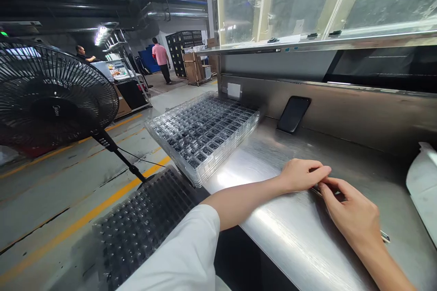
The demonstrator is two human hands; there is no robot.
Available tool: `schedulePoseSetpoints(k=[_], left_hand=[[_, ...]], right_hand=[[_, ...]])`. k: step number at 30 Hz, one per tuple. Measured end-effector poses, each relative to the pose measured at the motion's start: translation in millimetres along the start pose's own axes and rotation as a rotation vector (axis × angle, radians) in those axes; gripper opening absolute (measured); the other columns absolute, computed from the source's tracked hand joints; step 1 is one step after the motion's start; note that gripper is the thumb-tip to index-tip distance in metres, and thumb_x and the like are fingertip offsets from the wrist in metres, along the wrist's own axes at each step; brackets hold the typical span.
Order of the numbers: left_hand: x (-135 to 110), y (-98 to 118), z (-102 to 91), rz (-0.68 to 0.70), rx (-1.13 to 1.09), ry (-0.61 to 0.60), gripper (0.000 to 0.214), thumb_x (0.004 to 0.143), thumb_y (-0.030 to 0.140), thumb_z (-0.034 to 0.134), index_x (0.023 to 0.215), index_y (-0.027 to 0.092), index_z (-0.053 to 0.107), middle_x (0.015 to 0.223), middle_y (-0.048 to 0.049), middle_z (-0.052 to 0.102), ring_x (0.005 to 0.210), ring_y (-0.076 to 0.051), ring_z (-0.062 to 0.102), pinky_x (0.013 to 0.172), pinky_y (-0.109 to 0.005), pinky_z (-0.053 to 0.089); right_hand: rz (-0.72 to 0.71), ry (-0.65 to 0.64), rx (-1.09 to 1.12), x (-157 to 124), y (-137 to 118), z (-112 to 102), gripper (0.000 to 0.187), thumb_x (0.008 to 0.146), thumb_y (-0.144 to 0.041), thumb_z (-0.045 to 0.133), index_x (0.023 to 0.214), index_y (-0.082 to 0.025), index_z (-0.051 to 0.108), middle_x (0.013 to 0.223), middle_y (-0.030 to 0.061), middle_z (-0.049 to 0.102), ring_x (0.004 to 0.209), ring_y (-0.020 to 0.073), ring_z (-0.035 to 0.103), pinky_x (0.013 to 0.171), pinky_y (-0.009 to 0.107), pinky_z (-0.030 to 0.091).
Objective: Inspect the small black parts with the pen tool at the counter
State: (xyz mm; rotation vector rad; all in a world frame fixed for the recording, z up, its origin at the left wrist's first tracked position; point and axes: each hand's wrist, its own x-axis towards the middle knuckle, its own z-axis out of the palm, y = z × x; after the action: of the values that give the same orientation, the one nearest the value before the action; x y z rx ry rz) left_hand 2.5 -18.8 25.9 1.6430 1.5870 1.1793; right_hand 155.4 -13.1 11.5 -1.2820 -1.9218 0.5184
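My left hand (302, 175) reaches across the steel worktop (273, 159) with its fingers bent inward. Its fingertips meet those of my right hand (353, 211), which is curled in a pinch. Between them shows a sliver of something thin and dark, mostly covered by the fingers, so its kind stays hidden. A small metallic piece (385, 236) pokes out beside my right wrist; whether it belongs to the same thing I cannot tell. To the left of my hands lies a stack of clear plastic trays (218, 163) with many pockets holding small dark parts.
A black phone (293, 114) leans against the back panel. A white curved object (423, 177) stands at the right edge. More pocketed trays (143, 227) sit lower left, near a black pedestal fan (56, 100). Two people are in the background. A shelf (307, 44) runs above the worktop.
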Motion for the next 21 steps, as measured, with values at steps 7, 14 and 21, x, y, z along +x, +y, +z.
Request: schedulePoseSetpoints(k=[7, 14, 21], left_hand=[[1.4, -2.4, 1.6, 0.01, -0.01, 0.004, 0.039, 0.099, 0.047, 0.052, 0.069, 0.022, 0.06, 0.073, 0.0027, 0.063, 0.077, -0.015, 0.055, 0.074, -0.027, 0.04], [0.1, 0.3, 0.5, 0.013, -0.01, 0.006, 0.038, 0.099, 0.044, 0.053, 0.069, 0.022, 0.06, 0.071, 0.0028, 0.061, 0.076, -0.014, 0.055, 0.071, -0.028, 0.037], [-1.5, 5.1, -3.0, 0.002, 0.015, -0.01, 0.039, 0.099, 0.043, 0.051, 0.068, 0.021, 0.059, 0.07, 0.0022, 0.059, 0.076, -0.014, 0.054, 0.071, -0.027, 0.038]], right_hand=[[0.039, -0.016, -0.016, 0.6, -2.7, -0.3, 0.061, 0.067, -0.071, 0.046, 0.092, -0.024, 0.075, 0.095, 0.0065, 0.076, 0.084, 0.0298, 0.068, 0.081, 0.042, 0.049], [0.019, -0.011, -0.018, 0.3, -1.6, 0.7, 0.06, 0.069, -0.071, 0.046, 0.092, -0.024, 0.075, 0.095, 0.0064, 0.076, 0.084, 0.0295, 0.068, 0.08, 0.042, 0.049], [0.025, -0.034, -0.013, 0.2, -4.7, -1.7, 0.057, 0.068, -0.07, 0.046, 0.09, -0.025, 0.073, 0.096, 0.0067, 0.076, 0.086, 0.0303, 0.069, 0.081, 0.042, 0.049]])
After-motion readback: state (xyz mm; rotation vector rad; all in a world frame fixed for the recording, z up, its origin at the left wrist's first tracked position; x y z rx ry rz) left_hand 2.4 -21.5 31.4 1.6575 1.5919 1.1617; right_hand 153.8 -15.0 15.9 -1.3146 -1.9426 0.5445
